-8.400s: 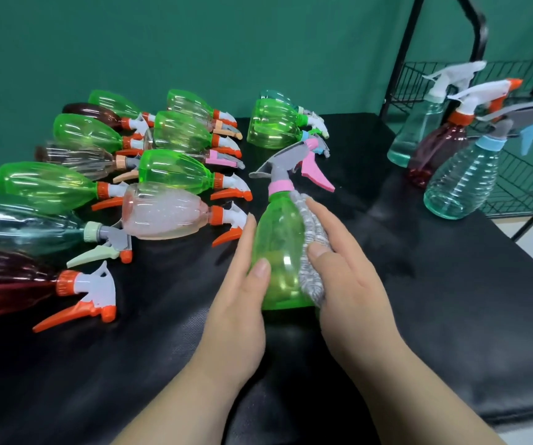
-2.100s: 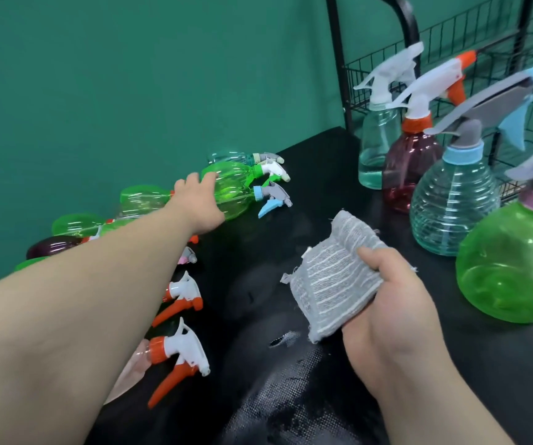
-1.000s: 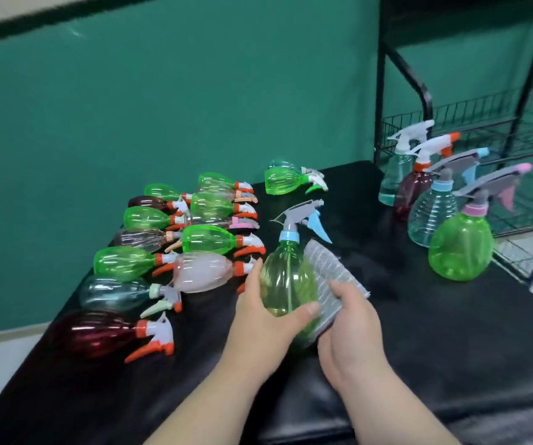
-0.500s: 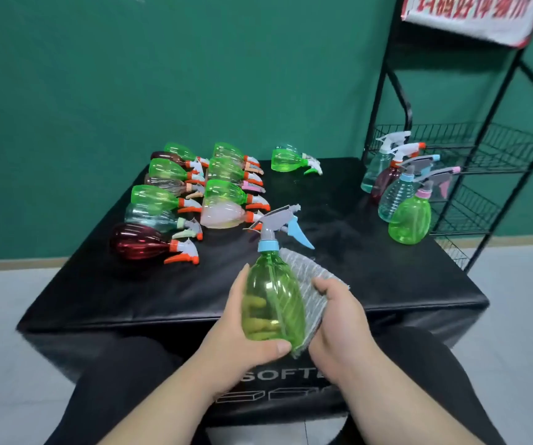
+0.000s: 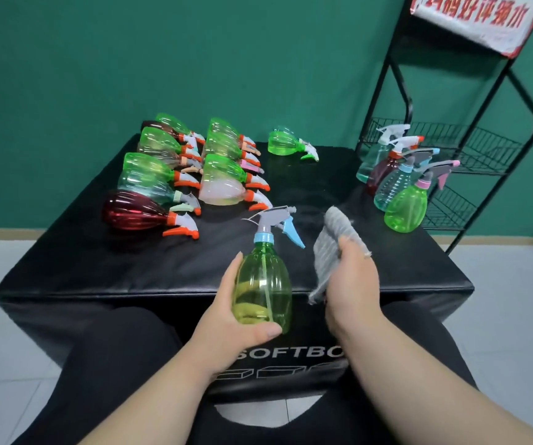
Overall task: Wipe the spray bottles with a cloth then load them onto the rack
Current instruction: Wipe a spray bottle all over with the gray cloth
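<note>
Head view, lower centre: the left hand [image 5: 231, 319] grips an upright yellow-green spray bottle [image 5: 263, 285] by its body, over the near edge of the black table [image 5: 387, 271]. Just to the right, apart from the bottle, the right hand [image 5: 351, 281] pinches a grey cloth [image 5: 331, 248]. Four bottles stand at right beside the wire rack [image 5: 470, 152].

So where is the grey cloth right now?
The grey cloth is low in the head view, right of centre, gripped in the right hand, just right of the yellow-green spray bottle that the left hand holds.
</note>
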